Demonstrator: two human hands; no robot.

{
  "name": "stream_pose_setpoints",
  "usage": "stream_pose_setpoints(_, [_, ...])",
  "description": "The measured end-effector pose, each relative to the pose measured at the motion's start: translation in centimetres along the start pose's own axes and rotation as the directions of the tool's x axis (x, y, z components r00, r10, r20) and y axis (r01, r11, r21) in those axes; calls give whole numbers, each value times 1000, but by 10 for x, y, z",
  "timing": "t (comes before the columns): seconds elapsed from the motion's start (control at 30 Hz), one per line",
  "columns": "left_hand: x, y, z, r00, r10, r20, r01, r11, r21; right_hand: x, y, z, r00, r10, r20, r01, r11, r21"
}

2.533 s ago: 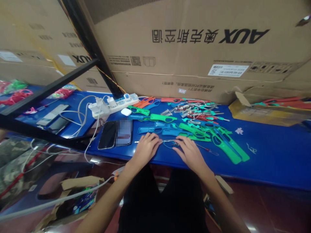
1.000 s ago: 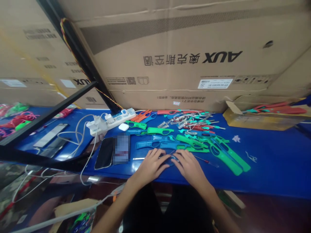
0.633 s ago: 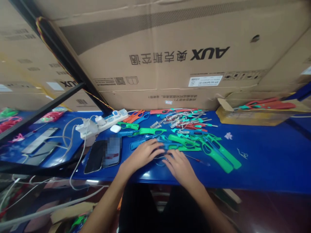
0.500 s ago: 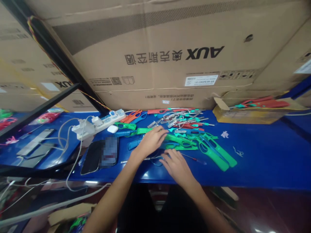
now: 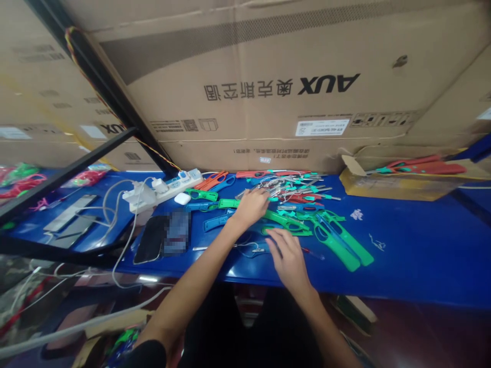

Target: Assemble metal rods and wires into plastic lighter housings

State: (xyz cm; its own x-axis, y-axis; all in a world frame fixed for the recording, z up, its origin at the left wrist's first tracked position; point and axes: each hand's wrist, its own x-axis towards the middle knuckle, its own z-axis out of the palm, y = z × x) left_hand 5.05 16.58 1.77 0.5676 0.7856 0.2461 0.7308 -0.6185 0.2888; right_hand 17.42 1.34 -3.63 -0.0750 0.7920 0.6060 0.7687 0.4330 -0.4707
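Note:
My left hand (image 5: 251,206) reaches forward over the blue table (image 5: 422,245). Its fingers curl down into a heap of small clear and metal parts (image 5: 286,188); what they grip is hidden. Nearer the front edge, my right hand (image 5: 287,255) lies flat with fingers stretched, fingertips at a blue plastic piece with a thin wire (image 5: 251,249). Green plastic handles (image 5: 337,237) lie just right of both hands, blue handles (image 5: 215,222) just left of them.
Two phones (image 5: 153,240) lie left of my hands, behind them a white power strip (image 5: 169,186) with cables and a white earbud case (image 5: 182,198). A cardboard tray of red parts (image 5: 402,179) stands back right. Large cardboard boxes (image 5: 268,87) wall the back; a black frame (image 5: 69,171) crosses left.
My left hand left the blue piece at the table's front and moved forward to the heap of small parts. My right hand stayed by the blue piece.

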Motion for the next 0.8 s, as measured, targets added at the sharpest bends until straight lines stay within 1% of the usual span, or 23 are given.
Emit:
stream_pose_setpoints(0.07, [-12, -5, -11, 998, -34, -59, 31, 998, -61, 1, -1, 0, 1000, 4, 19, -5, 1000, 23])
stream_pose_setpoints(0.13, [-36, -10, -21, 991, -79, -110, 63, 988, -138, 0, -2, -3, 999, 1, 50, -3, 999, 44])
stream_pose_setpoints(0.2, [-72, -13, -28, 980, -124, -153, 90, 973, -211, -5, 0, -9, 995, 1, 102, -9, 997, 71])
stream_pose_setpoints(0.27, [-116, -13, -31, 971, -169, -169, 117, 952, -283, -13, 3, -17, 985, 4, 174, -20, 996, 88])
stream_pose_setpoints(0.3, [-138, -13, -32, 961, -213, -174, 135, 917, -376, -17, 5, -21, 978, 6, 208, -23, 996, 84])
stream_pose_setpoints(0.33, [-159, -12, -32, 955, -263, -138, 182, 887, -425, -21, 7, -24, 971, 10, 240, -28, 997, 70])
stream_pose_setpoints(0.4, [-194, -9, -30, 949, -305, -74, 241, 860, -450, -27, 9, -29, 952, 17, 307, -29, 999, 36])
stream_pose_setpoints(0.47, [-215, -5, -26, 940, -338, -48, 279, 841, -464, -28, 9, -30, 929, 17, 371, -21, 1000, 6])
stream_pose_setpoints(0.53, [-222, -2, -23, 909, -411, -71, 328, 810, -487, -27, 7, -28, 910, 0, 414, 16, 999, -36])
stream_pose_setpoints(0.6, [-218, 2, -21, 870, -480, -116, 358, 776, -520, -26, 4, -25, 900, -16, 435, 65, 993, -97])
stream_pose_setpoints(0.63, [-214, 3, -21, 859, -494, -136, 356, 767, -534, -26, 3, -23, 895, -21, 445, 86, 988, -126])
stream_pose_setpoints(0.67, [-209, 5, -20, 859, -489, -150, 342, 767, -543, -26, 2, -22, 892, -22, 451, 101, 984, -150])
stream_pose_setpoints(0.8, [-189, 11, -13, 898, -403, -175, 267, 818, -510, -27, 1, -19, 898, -29, 438, 126, 973, -194])
